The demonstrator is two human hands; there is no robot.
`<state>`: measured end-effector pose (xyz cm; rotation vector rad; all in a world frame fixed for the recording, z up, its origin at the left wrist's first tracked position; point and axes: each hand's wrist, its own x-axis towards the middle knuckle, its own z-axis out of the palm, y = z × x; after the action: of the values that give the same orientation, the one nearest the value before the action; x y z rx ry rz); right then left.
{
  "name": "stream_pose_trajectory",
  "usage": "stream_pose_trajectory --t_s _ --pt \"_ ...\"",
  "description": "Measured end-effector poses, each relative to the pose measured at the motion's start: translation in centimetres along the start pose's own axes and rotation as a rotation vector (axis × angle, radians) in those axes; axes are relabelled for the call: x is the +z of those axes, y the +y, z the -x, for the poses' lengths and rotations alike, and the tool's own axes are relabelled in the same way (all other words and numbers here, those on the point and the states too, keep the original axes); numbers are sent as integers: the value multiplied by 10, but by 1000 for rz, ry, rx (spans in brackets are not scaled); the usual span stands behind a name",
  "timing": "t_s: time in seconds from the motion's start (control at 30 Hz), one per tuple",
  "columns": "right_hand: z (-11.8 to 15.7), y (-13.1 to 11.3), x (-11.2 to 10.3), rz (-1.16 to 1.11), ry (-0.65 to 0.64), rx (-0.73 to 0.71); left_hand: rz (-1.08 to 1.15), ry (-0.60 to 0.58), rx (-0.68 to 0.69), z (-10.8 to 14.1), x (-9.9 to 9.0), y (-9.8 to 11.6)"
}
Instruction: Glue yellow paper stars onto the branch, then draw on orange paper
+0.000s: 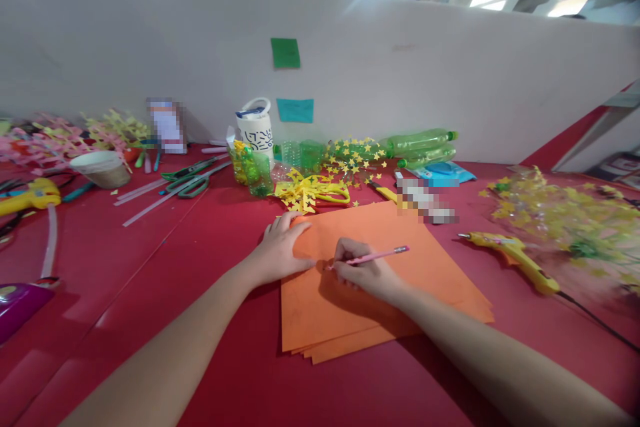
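Observation:
A stack of orange paper sheets [380, 307] lies on the red table [240, 373], its lower edges slightly fanned. My right hand [363, 270] is closed round a pink pencil [375, 256], whose tip points down-left at the top sheet and whose eraser end points right. At the stack's left edge my left hand [283, 250] rests with its fingers apart, the thumb and fingertips on the paper. Just beyond the stack are yellow star cut-outs [300, 193] and yellow-handled scissors [334, 195].
A yellow glue gun [515, 257] with a black cord lies to the right, beside a blurred bunch of yellow stars [575, 220]. Green plastic bottles [420, 145] and a white cup [256, 130] stand or lie near the partition [350, 73]. Green scissors [193, 183] lie left.

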<state>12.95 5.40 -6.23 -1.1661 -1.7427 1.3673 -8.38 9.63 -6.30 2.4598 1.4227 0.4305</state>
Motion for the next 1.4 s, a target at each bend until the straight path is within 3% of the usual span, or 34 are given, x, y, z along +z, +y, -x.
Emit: stream_pose_trajectory --t_s 0.37,1.4 --pt "-2 0 0 48 56 14 -12 -21 -20 1 -3 3" --pt "-2 -5 -3 50 20 -4 6 -1 -4 0 -1 0"
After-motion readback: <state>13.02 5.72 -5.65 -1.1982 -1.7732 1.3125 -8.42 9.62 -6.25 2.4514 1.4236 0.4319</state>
